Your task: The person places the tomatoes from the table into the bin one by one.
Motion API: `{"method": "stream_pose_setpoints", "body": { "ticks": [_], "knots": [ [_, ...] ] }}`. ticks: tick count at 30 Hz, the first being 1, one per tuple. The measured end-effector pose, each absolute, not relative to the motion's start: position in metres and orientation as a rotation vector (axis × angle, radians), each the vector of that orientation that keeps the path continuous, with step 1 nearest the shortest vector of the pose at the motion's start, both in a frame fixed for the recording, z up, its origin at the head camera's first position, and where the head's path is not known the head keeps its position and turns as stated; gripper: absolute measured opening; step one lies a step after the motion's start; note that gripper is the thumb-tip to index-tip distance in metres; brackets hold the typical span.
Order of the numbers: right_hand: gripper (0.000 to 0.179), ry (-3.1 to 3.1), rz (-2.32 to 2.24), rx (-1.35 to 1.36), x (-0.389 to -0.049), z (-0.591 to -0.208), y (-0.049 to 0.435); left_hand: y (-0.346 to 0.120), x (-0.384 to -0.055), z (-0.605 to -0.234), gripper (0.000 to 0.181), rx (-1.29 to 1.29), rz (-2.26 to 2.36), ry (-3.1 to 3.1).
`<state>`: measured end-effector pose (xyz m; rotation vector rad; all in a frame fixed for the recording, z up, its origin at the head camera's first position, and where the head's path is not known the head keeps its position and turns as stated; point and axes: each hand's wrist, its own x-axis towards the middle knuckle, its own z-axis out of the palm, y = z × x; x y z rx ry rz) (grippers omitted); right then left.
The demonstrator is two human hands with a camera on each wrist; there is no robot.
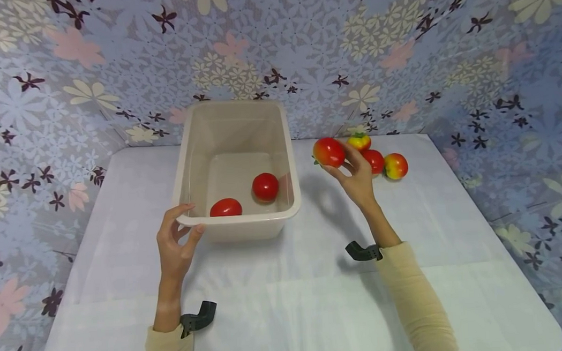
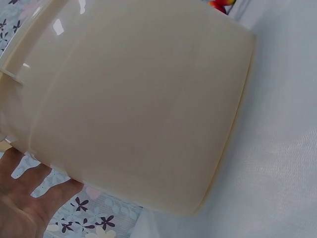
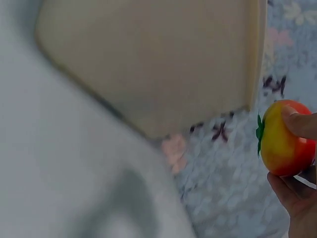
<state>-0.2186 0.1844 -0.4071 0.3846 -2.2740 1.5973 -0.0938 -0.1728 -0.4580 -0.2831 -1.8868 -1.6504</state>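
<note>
A beige plastic bin [image 1: 237, 219] stands left of the table's middle, with two red tomatoes inside: one by the right wall [image 1: 265, 187], the other near the front wall [image 1: 225, 207]. My left hand [image 1: 175, 245] grips the bin's front left corner, fingers over the rim and thumb outside. In the left wrist view the bin's outer wall [image 2: 148, 99] fills much of the picture. To the right of the bin, my right hand [image 1: 356, 177] holds a red tomato [image 1: 329, 152] above the table. The right wrist view shows this tomato's yellow side [image 3: 280, 141] and green leaves.
Behind the right hand lie three more tomatoes: a yellowish one [image 1: 358, 143], a red one partly hidden by the fingers [image 1: 374, 161], and a red-yellow one [image 1: 396, 166]. A white cloth covers the table [image 1: 279, 304]. Floral fabric [image 1: 302, 50] rises behind it.
</note>
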Motion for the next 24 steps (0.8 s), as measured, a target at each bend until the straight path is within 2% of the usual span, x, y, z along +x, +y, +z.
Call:
{"method": "stream_pose_setpoints", "body": {
  "ticks": [15,24],
  "knots": [
    [0.063,-2.056,1.725,0.656,-0.222,-0.397,0.141,-0.174,-0.095,-0.459,0.041,-0.289,-1.651,-1.887],
    [0.063,-2.110,1.760,0.707,-0.217,-0.391,0.122,-0.174,-0.094,-0.460,0.041,-0.275,-1.644,-1.894]
  ]
}}
